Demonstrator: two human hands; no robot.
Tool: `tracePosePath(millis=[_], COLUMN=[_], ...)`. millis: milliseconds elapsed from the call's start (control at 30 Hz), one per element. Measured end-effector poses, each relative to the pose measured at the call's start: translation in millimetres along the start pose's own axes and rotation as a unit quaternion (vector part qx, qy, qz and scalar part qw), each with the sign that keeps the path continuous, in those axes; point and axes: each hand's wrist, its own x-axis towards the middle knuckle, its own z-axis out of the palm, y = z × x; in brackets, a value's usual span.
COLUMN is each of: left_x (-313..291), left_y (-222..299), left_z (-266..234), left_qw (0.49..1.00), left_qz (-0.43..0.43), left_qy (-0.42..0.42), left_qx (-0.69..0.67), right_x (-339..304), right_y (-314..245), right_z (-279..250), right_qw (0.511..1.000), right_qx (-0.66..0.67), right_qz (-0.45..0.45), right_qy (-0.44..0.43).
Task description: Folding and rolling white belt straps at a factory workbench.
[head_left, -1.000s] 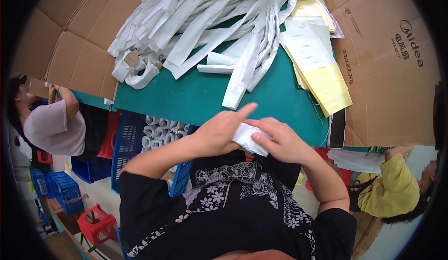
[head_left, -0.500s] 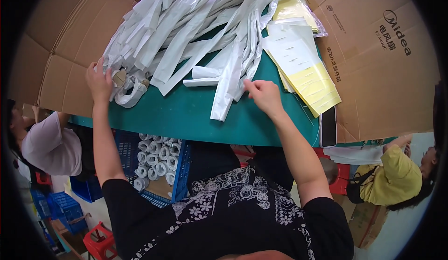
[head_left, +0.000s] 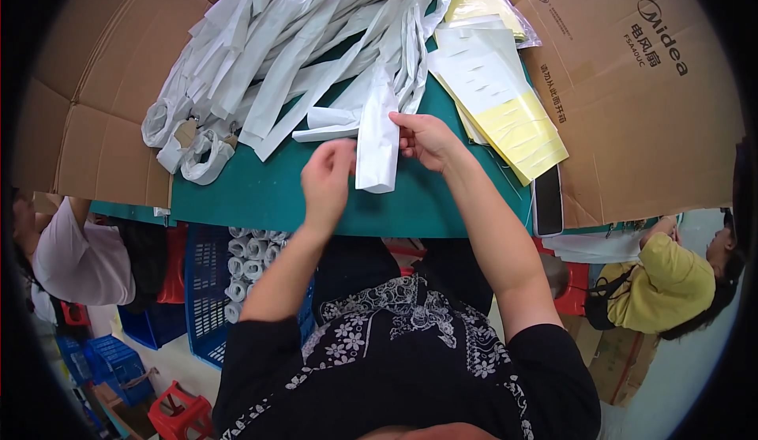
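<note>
The right hand [head_left: 426,141] pinches the right edge of a white strip [head_left: 377,152] at mid-frame; the left hand [head_left: 325,175], blurred, has come across from the left to the strip's other side, its grip and contact not determinable. A white roll [head_left: 158,122] now lies uncovered at left, beside two others. Judged: that piece is done with, and both hands attend to this strip, whose near end lies on the green table [head_left: 292,195].
</note>
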Motion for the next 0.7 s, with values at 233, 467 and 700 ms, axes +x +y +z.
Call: tracePosePath(millis=[233, 467, 700], left_x=[-66.2, -59.9, -49.8], left_y=[0.9, -12.5, -20.4], left_z=[4.2, 4.2, 3.2], left_qw=[0.953, 0.984, 0.919], left_qz=[0.222, 0.041, -0.262], left_qy=[0.08, 0.091, 0.084], left_qx=[0.189, 0.148, -0.284], right_x=[3.9, -1.2, -0.1], right_y=[2.9, 8.8, 18.1], right_z=[10.3, 18.6, 25.2], right_qw=[0.999, 0.999, 0.998], right_qx=[0.047, 0.021, 0.035], right_qz=[-0.008, -0.031, -0.052], right_qy=[-0.009, 0.02, 0.009])
